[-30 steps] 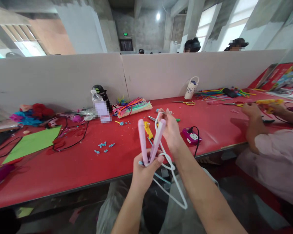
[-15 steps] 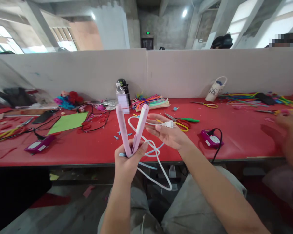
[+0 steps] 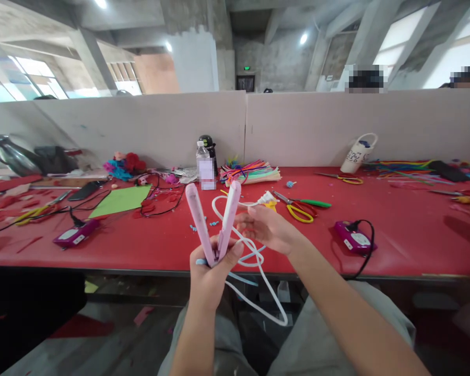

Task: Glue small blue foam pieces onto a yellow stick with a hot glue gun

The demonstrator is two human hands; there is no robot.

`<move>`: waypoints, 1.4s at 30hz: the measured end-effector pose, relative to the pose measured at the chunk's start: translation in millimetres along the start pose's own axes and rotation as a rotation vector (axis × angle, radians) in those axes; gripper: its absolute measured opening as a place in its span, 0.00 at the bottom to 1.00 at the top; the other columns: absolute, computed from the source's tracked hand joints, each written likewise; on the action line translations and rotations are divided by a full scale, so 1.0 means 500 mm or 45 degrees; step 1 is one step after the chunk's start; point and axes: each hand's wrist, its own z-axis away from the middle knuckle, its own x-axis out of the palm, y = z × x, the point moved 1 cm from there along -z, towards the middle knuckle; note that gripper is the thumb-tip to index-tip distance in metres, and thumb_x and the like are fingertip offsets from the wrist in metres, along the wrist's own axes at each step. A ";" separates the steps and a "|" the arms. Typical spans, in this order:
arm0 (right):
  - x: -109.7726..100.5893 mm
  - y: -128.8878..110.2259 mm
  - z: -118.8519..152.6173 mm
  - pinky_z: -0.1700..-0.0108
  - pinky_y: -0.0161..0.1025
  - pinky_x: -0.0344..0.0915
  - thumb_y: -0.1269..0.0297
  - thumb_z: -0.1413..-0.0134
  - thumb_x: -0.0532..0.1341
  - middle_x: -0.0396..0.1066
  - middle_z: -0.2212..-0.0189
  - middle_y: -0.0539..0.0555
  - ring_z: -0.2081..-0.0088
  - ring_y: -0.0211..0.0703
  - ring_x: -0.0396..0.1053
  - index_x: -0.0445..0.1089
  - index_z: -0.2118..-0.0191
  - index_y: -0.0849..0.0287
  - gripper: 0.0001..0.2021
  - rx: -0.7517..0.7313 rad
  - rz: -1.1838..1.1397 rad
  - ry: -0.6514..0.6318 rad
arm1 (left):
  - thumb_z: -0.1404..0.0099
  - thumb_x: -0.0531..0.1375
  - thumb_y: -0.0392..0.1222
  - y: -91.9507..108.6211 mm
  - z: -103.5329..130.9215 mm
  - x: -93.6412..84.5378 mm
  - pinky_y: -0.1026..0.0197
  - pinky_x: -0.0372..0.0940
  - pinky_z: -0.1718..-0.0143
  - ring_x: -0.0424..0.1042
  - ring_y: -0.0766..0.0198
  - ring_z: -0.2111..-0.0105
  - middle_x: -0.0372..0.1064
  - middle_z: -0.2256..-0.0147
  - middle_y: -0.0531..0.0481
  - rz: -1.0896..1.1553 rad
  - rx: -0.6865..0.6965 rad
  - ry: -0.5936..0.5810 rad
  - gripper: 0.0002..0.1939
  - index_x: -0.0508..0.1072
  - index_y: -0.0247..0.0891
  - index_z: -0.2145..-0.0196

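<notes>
My left hand (image 3: 210, 274) is closed around the hinged end of a pink hair straightener (image 3: 199, 222). Its two arms point up and stand apart in a V. A white power cord (image 3: 268, 284) hangs from it in loose loops in front of the table edge. My right hand (image 3: 268, 227) is beside the straightener with fingers curled, the cord running along the top of the thumb. The white plug (image 3: 267, 198) shows just behind that hand. How firmly the fingers grip the cord is partly hidden.
Scissors with yellow handles (image 3: 300, 213) and a green-handled tool (image 3: 316, 202) lie beyond my right hand. Purple power boxes (image 3: 354, 237) sit either side. Pipe cleaners (image 3: 254, 173), a water bottle (image 3: 206, 169) and green paper (image 3: 121, 200) are on the red table (image 3: 407, 219).
My right hand's fingers have curled in from a more stretched position. The plug has shifted left, behind the hand. The view has tilted up slightly; the straightener remains in my left hand.
</notes>
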 end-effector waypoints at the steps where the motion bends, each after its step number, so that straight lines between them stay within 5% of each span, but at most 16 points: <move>1: 0.008 0.005 -0.001 0.62 0.31 0.71 0.56 0.43 0.67 0.80 0.61 0.54 0.62 0.37 0.76 0.77 0.55 0.58 0.14 -0.010 -0.006 -0.034 | 0.51 0.73 0.42 -0.008 0.000 -0.003 0.69 0.58 0.78 0.61 0.72 0.79 0.64 0.80 0.54 0.000 -0.016 -0.029 0.10 0.79 0.34 0.74; 5: 0.034 0.017 -0.001 0.57 0.38 0.71 0.50 0.45 0.67 0.78 0.58 0.56 0.61 0.42 0.74 0.76 0.52 0.57 0.20 -0.003 -0.051 -0.184 | 0.48 0.72 0.40 -0.042 -0.005 -0.017 0.69 0.59 0.78 0.61 0.71 0.78 0.65 0.78 0.54 -0.004 -0.092 -0.165 0.09 0.79 0.33 0.72; 8: 0.032 0.019 -0.004 0.58 0.38 0.69 0.54 0.48 0.70 0.77 0.65 0.52 0.65 0.39 0.73 0.77 0.57 0.55 0.15 -0.082 -0.020 -0.053 | 0.46 0.71 0.42 -0.062 -0.007 -0.022 0.68 0.60 0.78 0.61 0.72 0.78 0.64 0.78 0.54 -0.027 -0.125 -0.173 0.09 0.79 0.34 0.70; 13: 0.016 0.000 0.002 0.67 0.32 0.62 0.52 0.44 0.67 0.71 0.75 0.48 0.73 0.33 0.65 0.76 0.71 0.60 0.15 -0.266 0.492 0.187 | 0.46 0.72 0.42 -0.071 -0.007 -0.018 0.69 0.61 0.77 0.63 0.71 0.77 0.66 0.77 0.54 0.003 -0.102 -0.103 0.10 0.78 0.34 0.70; 17: 0.026 -0.023 0.024 0.72 0.32 0.57 0.49 0.45 0.66 0.67 0.78 0.49 0.76 0.32 0.61 0.76 0.72 0.62 0.19 -0.129 0.737 0.011 | 0.46 0.72 0.41 -0.068 -0.004 -0.011 0.69 0.61 0.76 0.64 0.72 0.76 0.66 0.77 0.54 0.029 -0.040 -0.026 0.09 0.78 0.34 0.70; 20: 0.032 -0.030 0.029 0.71 0.33 0.59 0.45 0.43 0.63 0.68 0.78 0.50 0.75 0.33 0.63 0.77 0.72 0.64 0.23 -0.047 0.677 -0.073 | 0.46 0.72 0.40 -0.066 -0.002 -0.009 0.69 0.61 0.74 0.64 0.71 0.76 0.66 0.77 0.55 0.043 -0.016 0.023 0.09 0.78 0.35 0.70; 27: 0.022 -0.008 0.007 0.77 0.30 0.51 0.47 0.44 0.64 0.62 0.79 0.46 0.81 0.28 0.55 0.77 0.71 0.60 0.19 -0.065 0.044 0.222 | 0.47 0.72 0.38 -0.072 -0.001 -0.004 0.69 0.59 0.76 0.62 0.72 0.77 0.66 0.78 0.55 -0.037 0.047 -0.030 0.08 0.79 0.34 0.70; 31: 0.030 -0.001 0.013 0.71 0.31 0.59 0.49 0.42 0.64 0.68 0.75 0.49 0.74 0.31 0.63 0.80 0.67 0.61 0.18 -0.037 0.281 0.056 | 0.47 0.72 0.39 -0.068 -0.004 -0.001 0.68 0.65 0.72 0.67 0.69 0.75 0.69 0.76 0.54 0.031 0.039 0.048 0.08 0.80 0.35 0.69; 34: 0.042 0.003 0.020 0.57 0.36 0.65 0.50 0.41 0.63 0.76 0.65 0.55 0.63 0.39 0.71 0.81 0.61 0.60 0.17 -0.032 0.364 -0.107 | 0.46 0.72 0.40 -0.057 -0.007 0.004 0.65 0.70 0.64 0.74 0.65 0.69 0.75 0.70 0.51 0.084 0.033 0.108 0.10 0.81 0.36 0.65; 37: 0.053 0.008 0.025 0.43 0.43 0.61 0.48 0.39 0.61 0.76 0.54 0.56 0.51 0.45 0.71 0.80 0.56 0.56 0.18 -0.051 0.441 -0.204 | 0.46 0.71 0.39 -0.048 -0.008 0.008 0.64 0.71 0.58 0.76 0.63 0.63 0.78 0.63 0.50 0.169 0.041 0.131 0.11 0.81 0.39 0.63; 42: 0.055 0.014 0.029 0.44 0.45 0.64 0.40 0.39 0.55 0.76 0.53 0.56 0.50 0.46 0.71 0.76 0.50 0.55 0.26 0.073 0.644 -0.228 | 0.51 0.74 0.44 -0.044 -0.005 0.001 0.69 0.67 0.72 0.72 0.69 0.73 0.75 0.70 0.52 0.298 -0.063 0.155 0.12 0.79 0.38 0.70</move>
